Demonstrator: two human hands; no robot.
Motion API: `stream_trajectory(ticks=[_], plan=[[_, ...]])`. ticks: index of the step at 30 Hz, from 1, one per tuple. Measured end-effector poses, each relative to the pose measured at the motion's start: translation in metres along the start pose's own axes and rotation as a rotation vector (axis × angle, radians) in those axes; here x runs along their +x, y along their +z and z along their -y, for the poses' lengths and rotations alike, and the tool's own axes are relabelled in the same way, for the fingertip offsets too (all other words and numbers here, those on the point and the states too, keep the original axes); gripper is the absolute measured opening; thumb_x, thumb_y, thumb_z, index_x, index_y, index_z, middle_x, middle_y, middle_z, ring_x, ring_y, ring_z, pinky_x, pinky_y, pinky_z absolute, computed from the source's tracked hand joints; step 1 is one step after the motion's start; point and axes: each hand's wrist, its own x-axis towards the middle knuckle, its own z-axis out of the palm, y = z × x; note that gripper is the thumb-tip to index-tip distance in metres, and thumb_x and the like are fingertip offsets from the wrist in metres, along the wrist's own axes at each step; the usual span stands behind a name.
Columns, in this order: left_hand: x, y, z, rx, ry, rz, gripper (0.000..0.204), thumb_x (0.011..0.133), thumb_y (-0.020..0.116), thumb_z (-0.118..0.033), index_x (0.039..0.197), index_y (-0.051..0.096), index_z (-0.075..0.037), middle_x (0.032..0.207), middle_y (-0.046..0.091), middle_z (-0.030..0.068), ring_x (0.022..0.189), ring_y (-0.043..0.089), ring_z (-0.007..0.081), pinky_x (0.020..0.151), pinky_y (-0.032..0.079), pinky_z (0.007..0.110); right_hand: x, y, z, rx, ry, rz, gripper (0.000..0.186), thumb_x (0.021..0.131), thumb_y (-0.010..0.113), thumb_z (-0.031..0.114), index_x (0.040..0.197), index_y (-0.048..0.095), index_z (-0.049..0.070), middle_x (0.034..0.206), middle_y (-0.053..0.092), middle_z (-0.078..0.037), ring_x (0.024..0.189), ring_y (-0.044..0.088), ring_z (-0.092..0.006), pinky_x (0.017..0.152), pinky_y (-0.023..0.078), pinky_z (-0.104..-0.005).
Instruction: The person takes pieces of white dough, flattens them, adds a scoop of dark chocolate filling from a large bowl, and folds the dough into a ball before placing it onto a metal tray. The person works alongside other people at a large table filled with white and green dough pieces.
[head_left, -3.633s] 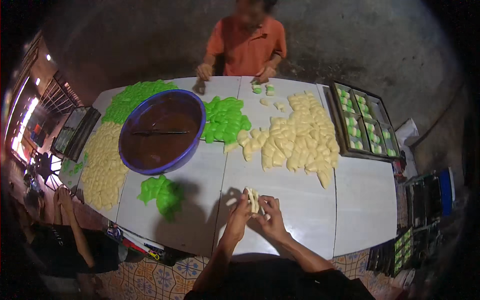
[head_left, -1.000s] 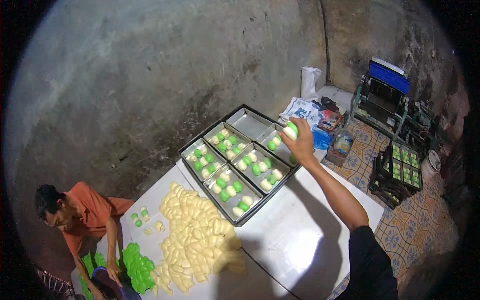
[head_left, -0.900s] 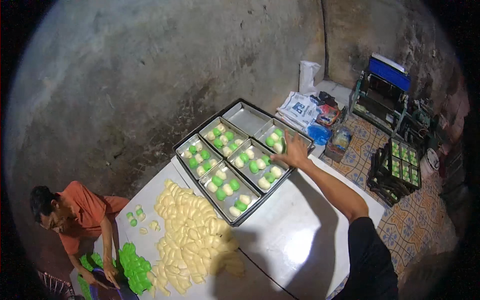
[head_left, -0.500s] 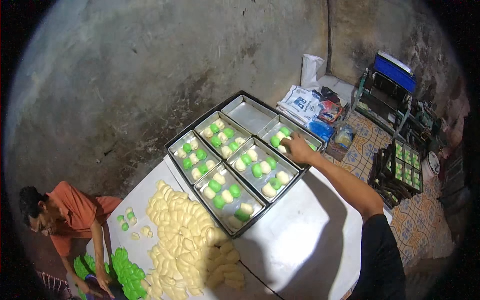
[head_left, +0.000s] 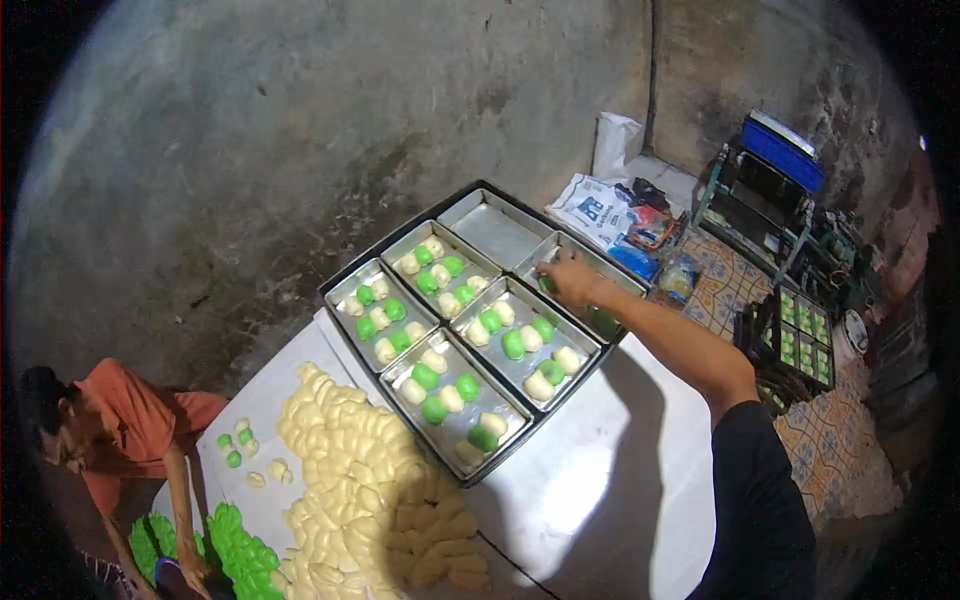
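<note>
My right hand is down in the right-hand tin of a dark tray. Its fingers curl downward round a dough ball, and a bit of green shows beside them. The hand and wrist hide most of that tin's floor. Other tins in the tray, such as the middle tin and the front tin, hold pale and green dough balls. No dough shows in the back tin. My left hand is out of view.
Pale dough pieces spread over the white table, with green dough pieces beside them. A co-worker in an orange shirt leans in at the left. Bags lie behind, and filled trays stand on the tiled floor.
My right hand has shifted left and toward the back within the tin. Dough balls seen there before no longer show at its far end. The view has shifted slightly.
</note>
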Motion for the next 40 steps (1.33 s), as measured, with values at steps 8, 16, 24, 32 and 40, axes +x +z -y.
stream_trajectory(ticks=[8,16,24,32,40], plan=[[-0.011,0.003,0.009,-0.014,-0.021,-0.032,0.026,0.088,0.054,-0.021,0.095,0.057,0.003,0.085,0.057,0.0185,0.081,0.053,0.0344,0.076,0.043,0.044,0.017,0.007,0.001,-0.021,0.017,-0.045,0.048,0.071,0.069,0.027,0.112,0.060,0.004,0.134,0.041,-0.022,0.120,0.040,-0.0460,0.095,0.041,-0.0508],[-0.031,0.000,0.032,-0.021,-0.028,-0.065,0.029,0.088,0.054,-0.021,0.102,0.058,0.004,0.093,0.059,0.0207,0.088,0.055,0.0363,0.083,0.045,0.045,-0.057,-0.042,0.024,0.425,0.057,-0.580,0.054,0.076,0.068,0.035,0.119,0.057,0.004,0.142,0.030,-0.028,0.131,0.033,-0.0401,0.107,0.029,-0.0430],[-0.073,-0.016,0.073,0.019,-0.084,-0.073,0.033,0.088,0.053,-0.022,0.106,0.058,0.005,0.099,0.061,0.0227,0.095,0.057,0.0383,0.088,0.046,0.045,-0.378,0.016,0.137,0.320,-0.032,-0.235,0.055,0.079,0.062,0.029,0.124,0.050,-0.001,0.130,0.046,-0.024,0.126,0.040,-0.0376,0.103,0.033,-0.0460],[-0.064,-0.022,0.054,-0.032,-0.090,-0.142,0.036,0.088,0.050,-0.025,0.108,0.058,0.005,0.103,0.061,0.0219,0.096,0.056,0.0380,0.085,0.046,0.045,-0.606,0.071,0.211,0.177,-0.041,0.005,0.063,0.090,0.047,0.042,0.139,0.033,0.007,0.146,0.019,-0.028,0.136,0.018,-0.0448,0.106,0.023,-0.0561],[-0.078,-0.028,0.066,-0.187,-0.063,-0.115,0.038,0.081,0.063,-0.027,0.111,0.060,-0.003,0.112,0.055,0.0231,0.111,0.048,0.0374,0.093,0.040,0.049,-0.684,0.095,0.214,0.097,-0.061,0.131,0.067,0.093,0.036,0.052,0.146,0.019,0.015,0.153,0.008,-0.016,0.140,0.009,-0.0375,0.111,0.015,-0.0526]])
